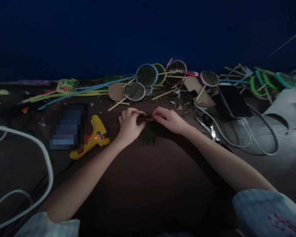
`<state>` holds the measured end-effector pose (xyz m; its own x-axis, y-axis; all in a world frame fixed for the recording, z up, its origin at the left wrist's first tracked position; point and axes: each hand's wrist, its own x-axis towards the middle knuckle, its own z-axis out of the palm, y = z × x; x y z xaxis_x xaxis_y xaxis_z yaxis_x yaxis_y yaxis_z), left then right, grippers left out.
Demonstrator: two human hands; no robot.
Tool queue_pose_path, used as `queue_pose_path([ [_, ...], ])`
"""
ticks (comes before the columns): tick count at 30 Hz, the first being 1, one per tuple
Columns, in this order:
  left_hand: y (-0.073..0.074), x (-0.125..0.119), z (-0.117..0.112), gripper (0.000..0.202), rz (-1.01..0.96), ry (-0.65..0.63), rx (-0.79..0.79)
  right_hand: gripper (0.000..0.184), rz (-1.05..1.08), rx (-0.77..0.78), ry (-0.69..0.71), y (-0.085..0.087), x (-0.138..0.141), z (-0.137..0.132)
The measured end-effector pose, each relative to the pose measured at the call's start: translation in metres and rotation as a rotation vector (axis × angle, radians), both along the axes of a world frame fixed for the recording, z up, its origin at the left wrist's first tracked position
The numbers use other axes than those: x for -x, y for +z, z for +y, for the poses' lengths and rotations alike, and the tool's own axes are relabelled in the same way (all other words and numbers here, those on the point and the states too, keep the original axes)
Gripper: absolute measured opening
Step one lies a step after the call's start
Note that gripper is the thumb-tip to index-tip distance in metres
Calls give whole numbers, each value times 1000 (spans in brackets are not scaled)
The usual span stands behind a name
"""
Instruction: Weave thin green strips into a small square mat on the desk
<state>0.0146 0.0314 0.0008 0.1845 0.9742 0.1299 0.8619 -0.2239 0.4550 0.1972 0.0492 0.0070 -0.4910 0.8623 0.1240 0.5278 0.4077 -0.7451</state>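
Close Work at the Middle of the Table [162,171]

My left hand [130,124] is loosely curled, thumb and forefinger a little apart, and my right hand [169,120] is bunched to a pinch. Between them, partly on their near side, a dark green piece [148,135] lies at the middle of the scene; it is too dim for me to tell whether either hand grips it. To the left is a yellow glue gun [97,133] (its small orange light [96,138] is lit). To the right lie scissors [212,132], with a phone [234,98] on their far side. Beyond my hands, small round hoops [146,75] on sticks crowd together, a cardboard disc [115,91] among them.
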Motion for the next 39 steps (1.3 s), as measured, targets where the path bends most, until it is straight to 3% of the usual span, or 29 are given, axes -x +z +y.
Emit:
queue_pose_path([
  [7,1,-1,1,24,15,-5,19,13,-64,-185,38,-3,0,-1],
  [14,1,-1,0,24,32,-2,29,12,-64,-266,51,-5,0,-1],
  [39,2,-1,0,22,45,-4,13,11,-55,-281,39,-7,-1,-1],
])
